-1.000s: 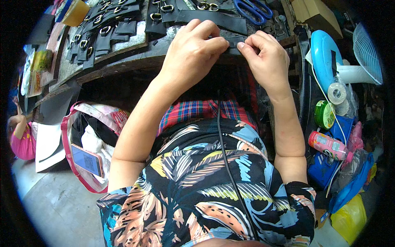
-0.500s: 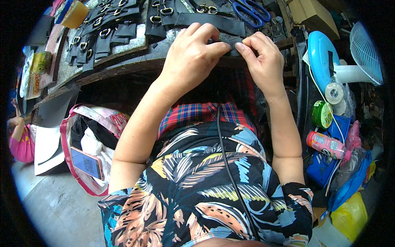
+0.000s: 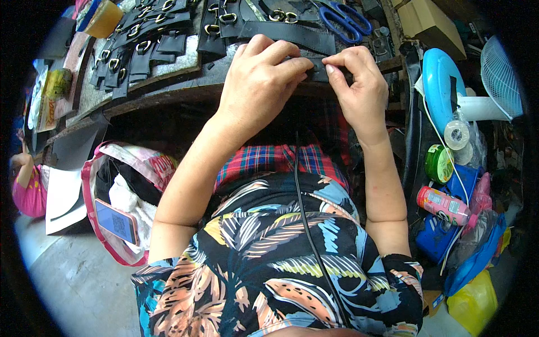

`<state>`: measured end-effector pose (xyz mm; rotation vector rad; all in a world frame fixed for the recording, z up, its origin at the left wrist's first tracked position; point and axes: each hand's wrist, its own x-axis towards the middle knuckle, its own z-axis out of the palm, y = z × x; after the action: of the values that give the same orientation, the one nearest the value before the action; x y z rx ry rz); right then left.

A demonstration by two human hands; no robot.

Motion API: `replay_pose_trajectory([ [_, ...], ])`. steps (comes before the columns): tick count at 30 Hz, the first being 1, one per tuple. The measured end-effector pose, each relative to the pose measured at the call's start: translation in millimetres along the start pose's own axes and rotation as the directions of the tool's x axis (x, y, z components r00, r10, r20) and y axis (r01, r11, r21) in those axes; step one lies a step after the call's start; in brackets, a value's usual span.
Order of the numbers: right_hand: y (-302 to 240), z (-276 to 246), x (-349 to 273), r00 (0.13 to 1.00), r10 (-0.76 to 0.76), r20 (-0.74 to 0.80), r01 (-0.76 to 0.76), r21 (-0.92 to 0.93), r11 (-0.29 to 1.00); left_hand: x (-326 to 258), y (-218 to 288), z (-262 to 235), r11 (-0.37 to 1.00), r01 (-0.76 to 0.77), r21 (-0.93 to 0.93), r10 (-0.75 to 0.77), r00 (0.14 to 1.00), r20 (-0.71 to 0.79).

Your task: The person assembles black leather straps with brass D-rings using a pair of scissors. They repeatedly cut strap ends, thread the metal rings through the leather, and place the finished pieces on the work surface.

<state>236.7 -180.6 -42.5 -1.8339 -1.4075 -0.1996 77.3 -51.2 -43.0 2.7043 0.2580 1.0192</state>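
Left hand (image 3: pixel 264 81): curled inward, fingertips hidden beside black piece (image 3: pixel 316 72); cannot tell whether grasping
Right hand (image 3: pixel 361 84): thumb and forefinger nearly meeting at its edge; cannot tell whether pinching
Black piece: bodyward of blue scissors (image 3: pixel 346 21)

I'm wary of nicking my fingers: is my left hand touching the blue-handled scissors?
Apart. The head view shows the blue-handled scissors up and to the right of your left hand, with a black strap between them.

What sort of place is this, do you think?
Probably a small leather-goods workshop: gold-ringed black leather-like straps lie grouped near a long, flat black strip and large blue-handled scissors.
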Motion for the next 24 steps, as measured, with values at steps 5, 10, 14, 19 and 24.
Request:
replay_pose_trajectory([
  [5, -1, -2, 2, 0.999, 0.034, 0.025, -0.035, 0.045, 0.998, 0, -2, -4, 0.997, 0.013, -0.077, -0.012, 1.000, 0.020],
  [10, -7, -14, 3, 0.999, -0.042, -0.023, 0.043, 0.035, 0.998, -18, -2, -34, 0.991, 0.117, -0.060, -0.122, 0.988, -0.092],
  [14, -13, -12, 10, 0.977, -0.213, -0.028, 0.214, 0.016, 0.977, -29, -4, -42, 0.986, 0.166, 0.021, -0.165, 0.984, -0.062],
  [19, -24, 6, 17, 0.970, -0.209, 0.120, 0.213, -0.018, 0.977, -32, -9, -39, 0.984, 0.164, 0.070, -0.161, 0.985, -0.055],
  [24, -27, 8, 14, 0.972, -0.177, 0.155, 0.191, -0.084, 0.978, -36, -14, -41, 0.974, 0.188, 0.127, -0.175, 0.979, -0.108],
])
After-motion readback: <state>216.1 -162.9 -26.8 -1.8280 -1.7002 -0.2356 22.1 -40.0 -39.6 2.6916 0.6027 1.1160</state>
